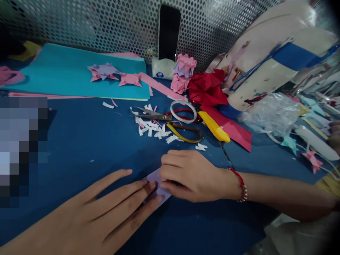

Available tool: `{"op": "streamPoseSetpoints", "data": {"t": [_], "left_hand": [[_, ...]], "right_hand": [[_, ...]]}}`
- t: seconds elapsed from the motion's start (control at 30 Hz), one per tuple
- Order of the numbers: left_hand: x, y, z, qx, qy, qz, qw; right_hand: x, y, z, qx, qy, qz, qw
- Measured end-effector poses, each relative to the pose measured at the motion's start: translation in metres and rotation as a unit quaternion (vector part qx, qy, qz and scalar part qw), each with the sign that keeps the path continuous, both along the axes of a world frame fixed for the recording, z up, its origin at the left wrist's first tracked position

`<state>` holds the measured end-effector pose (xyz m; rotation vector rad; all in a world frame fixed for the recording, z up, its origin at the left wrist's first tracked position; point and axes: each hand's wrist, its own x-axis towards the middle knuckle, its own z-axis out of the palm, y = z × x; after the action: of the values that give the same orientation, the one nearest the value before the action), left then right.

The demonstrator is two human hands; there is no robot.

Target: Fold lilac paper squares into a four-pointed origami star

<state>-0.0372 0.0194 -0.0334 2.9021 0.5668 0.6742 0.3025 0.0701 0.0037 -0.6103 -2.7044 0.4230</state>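
A small lilac paper piece [157, 181] lies on the blue table [87, 141] near the front edge. My left hand [106, 209] rests flat, its fingertips pressing down on the paper's left side. My right hand [191, 175], with a red and silver bracelet at the wrist, is curled over the paper's right side, fingers pinching or pressing it. Most of the paper is hidden under both hands.
Behind the hands lie white paper scraps [151, 127], scissors [170, 122], a tape ring [183, 111], a yellow cutter [214, 129] and red paper [233, 129]. Teal sheets [66, 74] with folded pink shapes [129, 79], a phone [169, 32] and a plastic bag [271, 113] stand further back.
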Motion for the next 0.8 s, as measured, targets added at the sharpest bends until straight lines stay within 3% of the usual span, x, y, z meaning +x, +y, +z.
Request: {"op": "streamPoseSetpoints", "data": {"t": [0.8], "left_hand": [[-0.0022,-0.0033,-0.0056,-0.001,0.007,0.004,1.000]], "right_hand": [[-0.0042,-0.0044,0.0057,-0.001,-0.023,-0.029,0.999]]}}
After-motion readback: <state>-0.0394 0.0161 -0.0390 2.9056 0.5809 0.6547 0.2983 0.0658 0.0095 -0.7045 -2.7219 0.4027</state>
